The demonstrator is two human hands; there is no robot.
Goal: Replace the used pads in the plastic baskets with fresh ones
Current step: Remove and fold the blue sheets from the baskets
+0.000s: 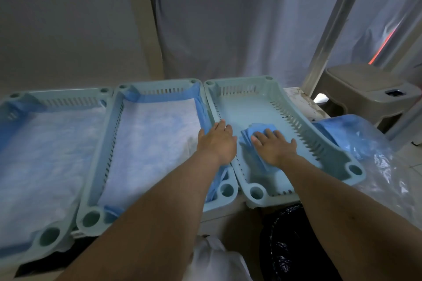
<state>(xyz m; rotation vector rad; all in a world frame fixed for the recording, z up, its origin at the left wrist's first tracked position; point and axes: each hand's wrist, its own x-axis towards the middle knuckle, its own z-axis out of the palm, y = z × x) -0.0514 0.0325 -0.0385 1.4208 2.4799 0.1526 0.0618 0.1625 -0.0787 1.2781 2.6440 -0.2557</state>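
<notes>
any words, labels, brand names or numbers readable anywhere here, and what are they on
None can be read.
The three plastic baskets show only bare moulded plastic and slots.
The folded blue pad under the right hand is plain, as are the pads spread in the other two baskets.
The bag of blue pads at right and the beige stool show no print that can be made out.

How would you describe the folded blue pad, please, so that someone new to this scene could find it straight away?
Three pale green plastic baskets stand side by side; go to the rightmost basket. On its bare floor lies the folded blue pad, a small stack under the right hand. The pads in the other two baskets are spread open, white side up.
</notes>
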